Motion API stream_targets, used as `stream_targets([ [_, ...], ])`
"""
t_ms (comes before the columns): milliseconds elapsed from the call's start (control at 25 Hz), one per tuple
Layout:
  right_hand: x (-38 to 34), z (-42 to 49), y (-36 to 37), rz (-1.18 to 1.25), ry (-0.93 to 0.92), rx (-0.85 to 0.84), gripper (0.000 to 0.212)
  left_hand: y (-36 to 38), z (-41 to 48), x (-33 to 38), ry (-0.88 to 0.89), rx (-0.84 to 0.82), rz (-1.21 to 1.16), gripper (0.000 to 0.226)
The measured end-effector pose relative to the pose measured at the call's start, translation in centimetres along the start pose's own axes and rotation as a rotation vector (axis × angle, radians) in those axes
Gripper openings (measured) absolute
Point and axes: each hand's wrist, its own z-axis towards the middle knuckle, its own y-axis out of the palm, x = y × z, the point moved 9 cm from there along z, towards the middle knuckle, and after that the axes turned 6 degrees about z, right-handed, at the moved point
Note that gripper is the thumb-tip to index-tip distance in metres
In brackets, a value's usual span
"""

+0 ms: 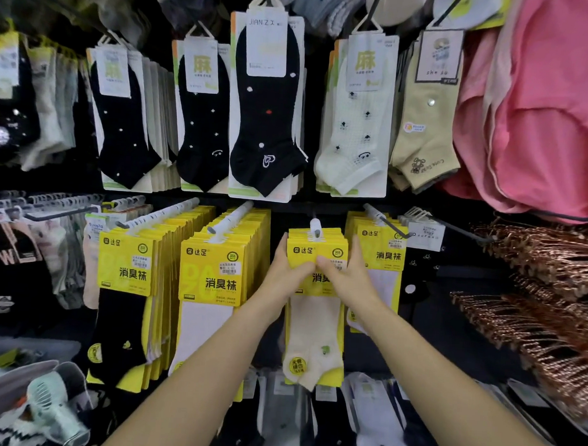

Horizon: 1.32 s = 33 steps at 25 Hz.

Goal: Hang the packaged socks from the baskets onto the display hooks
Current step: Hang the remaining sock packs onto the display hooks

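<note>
I am holding the yellow sock pack (316, 254) with my left hand (283, 273) and right hand (346, 275), fingers wrapped around its card top. It is sitting on the hook (315, 227). I think it is light and bendy, so holding the stiff top is best.

Bright, flat light across centre of frame. Yellow packs (213, 270) vivid, print crisp. Held pack (316, 254), gripped by left hand (285, 273) and right hand (347, 275), is sharpest spot; skin evenly lit, only soft shading under wrists. Gaps between rows drop to near black. Faint sheen on sleeve of black sock (264, 96), upper centre. Upper left corner dim and smeared, socks there (8, 102) out of focus. Top edge blurred. Wide-angle bend strong: pink fabric (543, 115) stretched at right edge. Copper hangers (535, 300) glinting, slightly soft. Fan (55, 404), lower left, blurred.
</note>
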Motion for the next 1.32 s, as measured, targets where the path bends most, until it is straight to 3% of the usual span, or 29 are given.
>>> stream_targets([
  [320,0.9,-1.7,1.0,0.045,0.021,-0.068,0.049,-0.1,-1.9,-1.7,-0.003,0.006,-0.007,0.058],
  [520,5.3,-9.0,1.8,0.027,0.069,-0.141,0.049,0.2,-9.3,-8.0,-0.157,0.050,0.019,0.077],
  [680,13.9,-17.9,2.2,-0.068,0.338,-0.184,0.064,1.2,-17.1,-15.8,-0.290,-0.024,0.043,0.070],
  [920,26.4,-32.9,2.9,-0.233,0.714,-0.338,0.052,2.7,-30.6,-28.5,-0.607,-0.109,0.083,0.051],
  [1120,31.6,-40.2,2.5,-0.468,0.795,-0.479,0.055,5.2,-37.9,-35.1,-0.748,-0.214,0.213,0.044],
  [1320,32.7,-42.3,2.3,-0.436,0.866,-0.350,0.042,9.4,-39.4,-36.7,-0.677,-0.343,0.248,0.048],
])
